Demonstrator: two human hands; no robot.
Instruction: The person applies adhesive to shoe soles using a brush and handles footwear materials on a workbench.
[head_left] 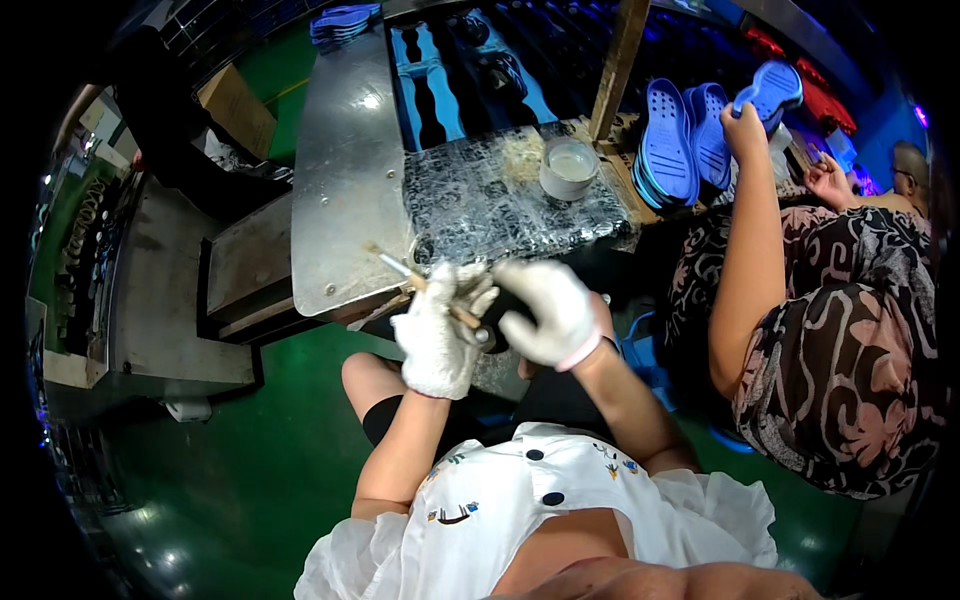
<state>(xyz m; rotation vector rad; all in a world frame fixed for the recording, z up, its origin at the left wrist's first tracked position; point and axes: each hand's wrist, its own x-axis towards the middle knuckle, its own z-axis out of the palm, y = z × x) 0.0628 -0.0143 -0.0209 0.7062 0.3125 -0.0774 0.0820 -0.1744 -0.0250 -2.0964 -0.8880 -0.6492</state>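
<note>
To my left I see a grey cabinet (175,290) on the green floor (200,490), a person in black (150,115) behind it, and a brown carton (238,112) near a yellow floor line (287,90). Ahead of me rises a wooden post (618,70). On my right is a co-worker in flower-patterned clothes (850,340), and beyond them I can see another person's head (910,165), a purple light (920,116) and some red things (825,98) too dim to make out.

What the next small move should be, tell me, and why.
I'd probably swing the brush toward the round tub: the left hand holds the brush with its bristles pointing away, and the tub stands open, just beyond that hand.
</note>
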